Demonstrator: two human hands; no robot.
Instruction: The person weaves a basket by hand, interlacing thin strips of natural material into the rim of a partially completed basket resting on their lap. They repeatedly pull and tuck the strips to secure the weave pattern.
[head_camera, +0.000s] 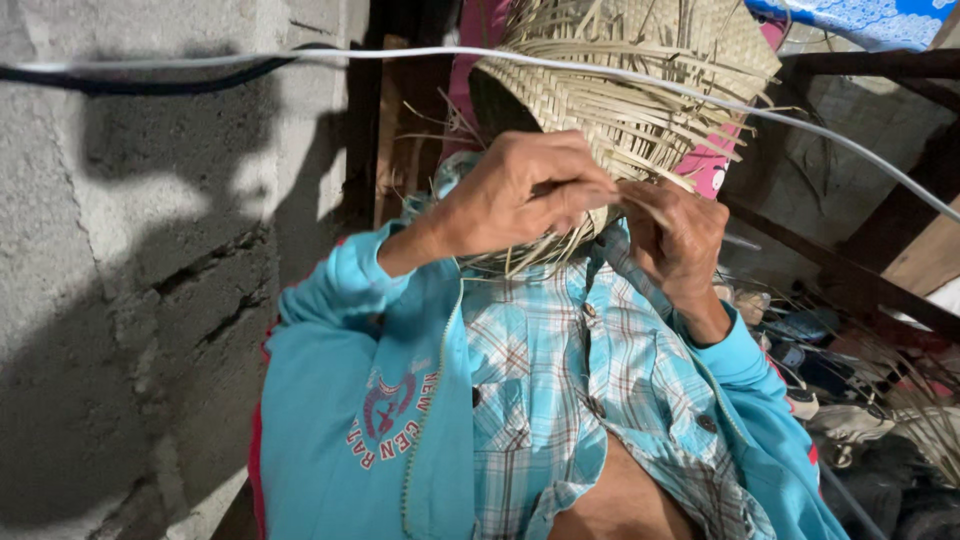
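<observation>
Neither of my own hands shows in the head view. A person in a teal jacket and a blue checked shirt faces me, both arms raised. A half-woven basket of pale palm strips hides the head. The person's hand on the left of the picture pinches loose strips at the basket's lower edge. The hand on the right grips strips just beside it, touching the first hand. Loose strip ends hang below the hands.
A rough grey block wall fills the left side. A thin white cable and a dark one cross the top. Dark wooden beams run at the right, with footwear and more palm strips below them. Pink cloth hangs behind the basket.
</observation>
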